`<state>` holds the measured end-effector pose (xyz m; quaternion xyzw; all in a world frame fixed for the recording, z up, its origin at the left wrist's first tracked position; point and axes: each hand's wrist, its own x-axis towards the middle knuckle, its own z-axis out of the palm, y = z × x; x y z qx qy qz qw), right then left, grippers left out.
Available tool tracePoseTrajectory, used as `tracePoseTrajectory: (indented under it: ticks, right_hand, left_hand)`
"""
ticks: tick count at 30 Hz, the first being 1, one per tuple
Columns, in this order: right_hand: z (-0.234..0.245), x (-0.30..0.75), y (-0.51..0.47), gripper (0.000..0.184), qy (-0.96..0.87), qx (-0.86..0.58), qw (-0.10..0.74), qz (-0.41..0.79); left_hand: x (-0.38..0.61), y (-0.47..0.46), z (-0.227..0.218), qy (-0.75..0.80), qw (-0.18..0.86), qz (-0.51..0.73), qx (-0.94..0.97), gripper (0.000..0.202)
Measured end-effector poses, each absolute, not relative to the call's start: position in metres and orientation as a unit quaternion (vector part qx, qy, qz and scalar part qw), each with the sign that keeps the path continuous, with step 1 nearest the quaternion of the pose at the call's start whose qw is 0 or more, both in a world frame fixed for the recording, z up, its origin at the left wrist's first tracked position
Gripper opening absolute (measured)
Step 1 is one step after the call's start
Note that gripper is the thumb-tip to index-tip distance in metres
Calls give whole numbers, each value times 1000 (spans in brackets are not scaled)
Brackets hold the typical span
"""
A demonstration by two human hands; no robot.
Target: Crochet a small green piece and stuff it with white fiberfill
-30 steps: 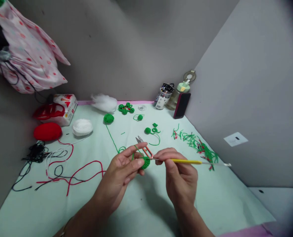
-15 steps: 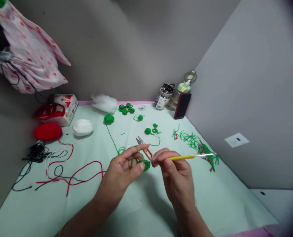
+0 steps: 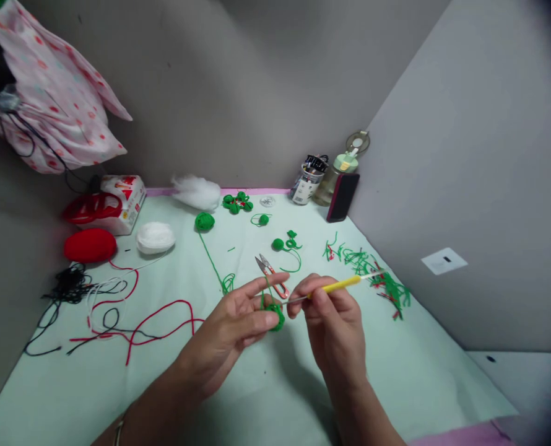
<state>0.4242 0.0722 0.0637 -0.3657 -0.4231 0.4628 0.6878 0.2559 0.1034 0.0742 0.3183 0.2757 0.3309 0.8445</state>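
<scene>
Between the thumb and fingers of my left hand (image 3: 241, 319) is a small round green crochet piece (image 3: 277, 318). Green yarn runs up over my raised left index finger. My right hand (image 3: 334, 319) grips a crochet hook (image 3: 338, 285) with a yellow handle, its metal tip at the piece's upper edge. Whether the tip sits inside a stitch is too small to tell. Just beyond my fingers lie thread snips (image 3: 270, 272) with orange handles. A green yarn ball (image 3: 205, 221) trails its strand towards my left hand.
Red yarn (image 3: 90, 246), white yarn (image 3: 155, 238) and tangled black yarn (image 3: 71, 284) lie left. At the back are white stuffing (image 3: 197, 193), green crocheted pieces (image 3: 237, 202), a pen cup (image 3: 306, 183), a bottle (image 3: 329, 186) and a phone (image 3: 343, 198). Yarn scraps (image 3: 387, 282) lie right.
The hook has tilted, its handle end now higher and further left. The green piece has turned to show more of its face, and my left hand has rolled slightly.
</scene>
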Motion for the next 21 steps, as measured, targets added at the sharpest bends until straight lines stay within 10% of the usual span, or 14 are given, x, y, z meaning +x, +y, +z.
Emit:
tracePoseTrajectory:
  ticks: [7, 21]
  right_hand:
    - [66, 428, 78, 16, -362, -313, 633, 609]
    - [55, 421, 60, 34, -662, -472, 569, 121]
  left_hand:
    - [258, 102, 73, 239, 837, 358, 336, 45]
    - [269, 96, 69, 332, 790, 441, 266, 47]
